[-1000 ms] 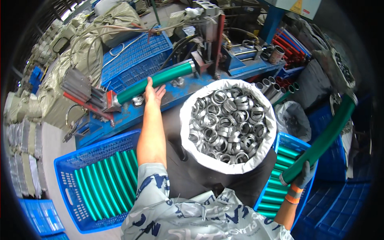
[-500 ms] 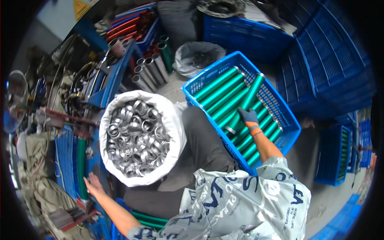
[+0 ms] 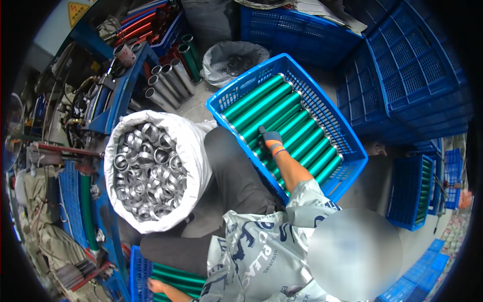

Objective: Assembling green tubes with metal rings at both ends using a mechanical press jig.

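Observation:
My right hand (image 3: 271, 137), in a dark glove with an orange cuff, rests over the near-left part of a blue plastic crate (image 3: 352, 176). Its fingers curl round a green metal tube (image 3: 254, 132), one of several lying side by side there. My bare left hand (image 3: 156, 286) is low beside my leg, at the ends of more green tubes (image 3: 176, 277) in a lower blue crate (image 3: 135, 272); its finger posture is too small to make out. Between the two hands stands a white sack (image 3: 196, 166) full of silvery metal rings (image 3: 148, 173).
A machine bench with a blue frame (image 3: 121, 100) runs along the left, an upright green tube (image 3: 88, 211) at it. Bare metal tubes (image 3: 166, 83) stand on the floor beyond the sack. A white bag (image 3: 214, 60) sits behind. Stacked blue crates (image 3: 412, 75) line the right.
The tube under my right hand has gone from slanting over the others to lying in the row. My left hand has dropped from the upright tube at the bench to the lower crate.

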Motion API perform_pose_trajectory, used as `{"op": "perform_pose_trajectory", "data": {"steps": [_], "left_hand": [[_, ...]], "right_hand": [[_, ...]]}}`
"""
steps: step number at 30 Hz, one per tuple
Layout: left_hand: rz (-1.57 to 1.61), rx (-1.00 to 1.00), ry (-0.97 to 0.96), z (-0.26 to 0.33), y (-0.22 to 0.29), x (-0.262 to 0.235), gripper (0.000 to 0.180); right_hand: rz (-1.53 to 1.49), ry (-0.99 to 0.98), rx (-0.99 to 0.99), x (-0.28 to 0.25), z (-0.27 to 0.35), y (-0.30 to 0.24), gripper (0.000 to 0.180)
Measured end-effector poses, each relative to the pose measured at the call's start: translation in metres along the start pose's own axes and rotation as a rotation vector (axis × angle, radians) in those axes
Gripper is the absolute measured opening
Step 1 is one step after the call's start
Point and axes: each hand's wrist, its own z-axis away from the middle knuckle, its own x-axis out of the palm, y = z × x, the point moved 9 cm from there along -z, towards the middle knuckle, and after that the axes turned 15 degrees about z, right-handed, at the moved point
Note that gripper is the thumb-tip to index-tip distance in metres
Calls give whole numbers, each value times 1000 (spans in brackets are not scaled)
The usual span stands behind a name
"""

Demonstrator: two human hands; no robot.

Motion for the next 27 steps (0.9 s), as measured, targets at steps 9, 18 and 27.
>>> {"op": "perform_pose_trajectory", "data": {"steps": [9, 18, 27], "left_hand": [[-781, -453, -646, 213, -173, 47, 92], [-585, -401, -309, 190, -208, 42, 72], [-546, -564, -211, 189, -211, -11, 74]], "right_hand": [[-319, 389, -750, -94, 128, -183, 34], [891, -87, -1747, 174, 456, -311, 59], [1464, 28, -1945, 266, 467, -257, 30]]}}
